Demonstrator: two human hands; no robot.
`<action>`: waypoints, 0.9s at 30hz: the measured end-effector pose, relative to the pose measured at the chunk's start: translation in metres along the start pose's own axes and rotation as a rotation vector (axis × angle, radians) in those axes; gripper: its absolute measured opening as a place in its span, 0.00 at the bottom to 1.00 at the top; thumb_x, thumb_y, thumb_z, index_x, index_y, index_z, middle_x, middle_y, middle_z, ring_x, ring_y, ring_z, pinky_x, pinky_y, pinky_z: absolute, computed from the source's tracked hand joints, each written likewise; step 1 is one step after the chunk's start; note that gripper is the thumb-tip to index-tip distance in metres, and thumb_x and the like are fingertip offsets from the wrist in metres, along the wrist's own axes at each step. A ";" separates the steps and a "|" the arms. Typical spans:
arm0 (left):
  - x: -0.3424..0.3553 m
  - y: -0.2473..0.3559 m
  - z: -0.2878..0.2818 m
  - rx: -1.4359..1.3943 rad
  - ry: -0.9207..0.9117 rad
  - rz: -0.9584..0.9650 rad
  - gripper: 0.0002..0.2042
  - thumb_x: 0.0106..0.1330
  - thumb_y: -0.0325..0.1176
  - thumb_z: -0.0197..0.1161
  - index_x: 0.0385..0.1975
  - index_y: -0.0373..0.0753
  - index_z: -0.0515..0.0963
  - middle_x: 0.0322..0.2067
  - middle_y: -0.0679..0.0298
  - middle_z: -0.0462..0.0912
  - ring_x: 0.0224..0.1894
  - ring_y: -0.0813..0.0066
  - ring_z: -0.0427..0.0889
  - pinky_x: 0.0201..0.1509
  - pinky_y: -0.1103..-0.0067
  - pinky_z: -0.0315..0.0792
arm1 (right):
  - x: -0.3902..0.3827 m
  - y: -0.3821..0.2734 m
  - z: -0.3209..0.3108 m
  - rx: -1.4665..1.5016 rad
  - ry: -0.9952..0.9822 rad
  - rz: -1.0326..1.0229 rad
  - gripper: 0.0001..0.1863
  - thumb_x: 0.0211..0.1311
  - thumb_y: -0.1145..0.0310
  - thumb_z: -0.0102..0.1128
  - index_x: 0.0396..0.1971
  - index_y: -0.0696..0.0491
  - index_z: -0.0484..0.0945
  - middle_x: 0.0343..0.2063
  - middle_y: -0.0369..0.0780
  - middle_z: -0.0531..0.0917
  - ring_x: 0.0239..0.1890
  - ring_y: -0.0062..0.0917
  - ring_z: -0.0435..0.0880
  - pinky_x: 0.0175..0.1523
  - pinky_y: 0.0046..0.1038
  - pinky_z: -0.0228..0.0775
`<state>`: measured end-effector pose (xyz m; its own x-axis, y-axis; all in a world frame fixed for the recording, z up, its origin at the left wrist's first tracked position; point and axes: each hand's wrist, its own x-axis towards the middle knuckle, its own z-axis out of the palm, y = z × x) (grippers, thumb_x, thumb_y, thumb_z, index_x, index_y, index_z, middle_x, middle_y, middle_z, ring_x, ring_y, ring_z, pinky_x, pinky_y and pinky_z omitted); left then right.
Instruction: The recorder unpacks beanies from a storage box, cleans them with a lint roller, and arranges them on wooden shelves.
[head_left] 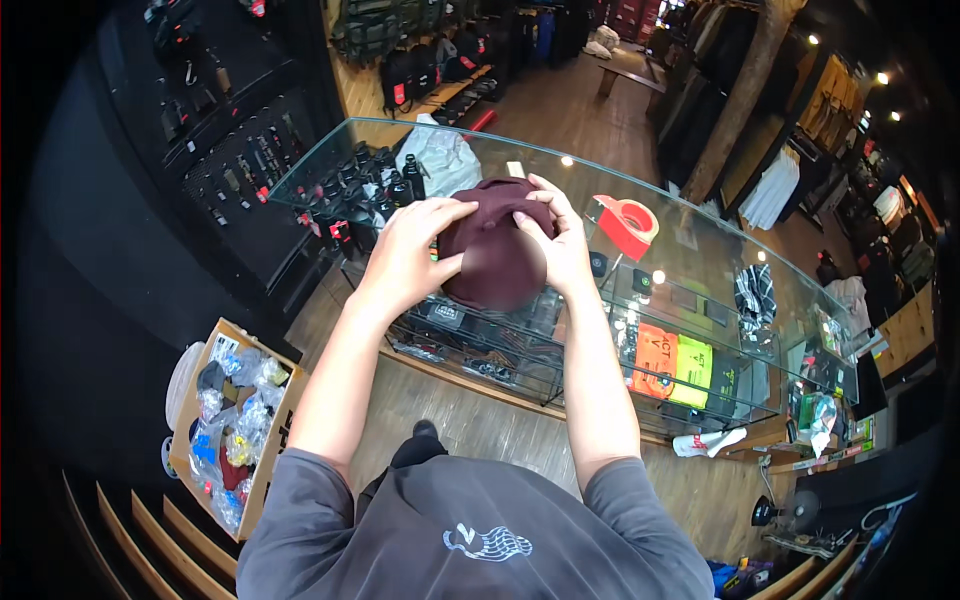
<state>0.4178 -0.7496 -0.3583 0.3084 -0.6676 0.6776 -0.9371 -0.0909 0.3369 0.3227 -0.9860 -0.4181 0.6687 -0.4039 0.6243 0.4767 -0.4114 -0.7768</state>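
A dark maroon cap (497, 262) is held up in front of me above the glass counter. My left hand (408, 252) grips its left side, with the thumb low on the cap and the fingers along its upper edge. On the other side, my right hand (562, 240) holds the cap's edge, thumb pressed on the fabric and fingers behind it. Folds show in the upper part of the cap; its lower middle is blurred.
The glass display counter (700, 225) bears a red tape dispenser (628, 228), a whitish plastic bag (440, 155), dark bottles (412, 175) and a plaid cloth (755, 298). Orange and yellow packages (675, 365) sit inside. At lower left stands a cardboard box (272, 440) of plastic-wrapped caps.
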 end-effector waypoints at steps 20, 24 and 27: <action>0.131 -0.243 0.009 -0.297 -0.350 0.000 0.13 0.74 0.38 0.73 0.41 0.31 0.86 0.31 0.58 0.84 0.30 0.71 0.83 0.34 0.75 0.75 | 0.119 0.107 0.034 -1.025 0.018 0.378 0.32 0.61 0.73 0.77 0.66 0.55 0.81 0.54 0.54 0.89 0.59 0.51 0.88 0.65 0.44 0.80; 0.132 -0.279 0.029 -0.413 -0.315 -0.010 0.14 0.76 0.36 0.72 0.40 0.29 0.83 0.33 0.59 0.81 0.35 0.74 0.81 0.39 0.76 0.75 | 0.123 0.069 0.074 -0.717 0.280 0.136 0.31 0.65 0.77 0.73 0.69 0.52 0.79 0.61 0.51 0.88 0.64 0.46 0.88 0.68 0.41 0.80; 0.130 -0.294 0.045 -0.748 -0.325 -0.164 0.13 0.81 0.35 0.69 0.42 0.28 0.85 0.34 0.69 0.82 0.38 0.85 0.77 0.42 0.79 0.74 | 0.118 0.032 0.127 -0.792 0.052 -0.062 0.31 0.59 0.79 0.75 0.65 0.52 0.84 0.56 0.48 0.90 0.57 0.44 0.90 0.62 0.43 0.80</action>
<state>0.7261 -0.8427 -0.3991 0.2617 -0.8792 0.3981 -0.4928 0.2330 0.8384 0.4894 -0.9435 -0.3796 0.6175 -0.3908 0.6826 -0.0485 -0.8851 -0.4628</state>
